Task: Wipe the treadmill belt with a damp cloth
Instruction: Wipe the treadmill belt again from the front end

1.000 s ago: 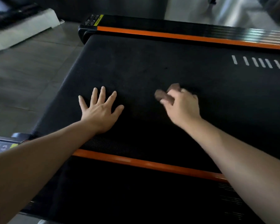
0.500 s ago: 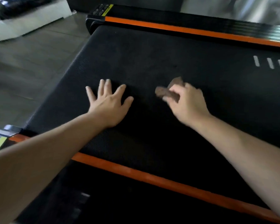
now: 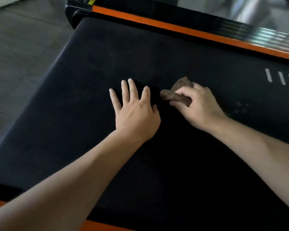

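— What does the right grip hold?
— The right hand (image 3: 200, 105) is clenched round a bunched brown cloth (image 3: 178, 90) that lies on the treadmill belt (image 3: 90, 80). The cloth's long axis runs crosswise, and its free end points at the left hand (image 3: 135, 112).
— And the left?
— Released: fingers straight and spread, palm flat on the belt, just beside the cloth. An orange side rail (image 3: 190, 32) borders the far edge.

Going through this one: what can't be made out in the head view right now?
Cloth: mostly under the grip of the right hand; full size and dampness unreadable.
Belt beneath the left hand: hidden.
White stripes: cut off by the right edge.
Yellow label at the far corner: cropped by the top edge, blurred.
Pale specks near the right wrist: too faint to identify.
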Motion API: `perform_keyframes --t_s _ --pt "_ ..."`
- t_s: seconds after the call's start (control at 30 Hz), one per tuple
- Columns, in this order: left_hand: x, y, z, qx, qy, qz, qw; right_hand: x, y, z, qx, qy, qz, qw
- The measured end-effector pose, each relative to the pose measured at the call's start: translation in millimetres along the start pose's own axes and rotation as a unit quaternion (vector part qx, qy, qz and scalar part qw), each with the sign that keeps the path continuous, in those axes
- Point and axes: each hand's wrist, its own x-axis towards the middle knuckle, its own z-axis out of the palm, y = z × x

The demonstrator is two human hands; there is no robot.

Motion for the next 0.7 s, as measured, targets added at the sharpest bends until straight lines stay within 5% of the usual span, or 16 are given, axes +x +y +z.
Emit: perform_keyframes --t_s 0.23,0.47,0.7 --pt "10 18 11 0.024 0.022 -0.021 0.999 132 45 0 -0.034 0.098 0.12 0.987" --pt "12 24 30 0.061 0.068 0.005 0.996 109 49 2 -0.047 0.059 -0.009 0.997" --pt "13 23 33 0.068 0.075 0.005 0.995 193 68 5 -0.063 0.17 0.168 0.969"
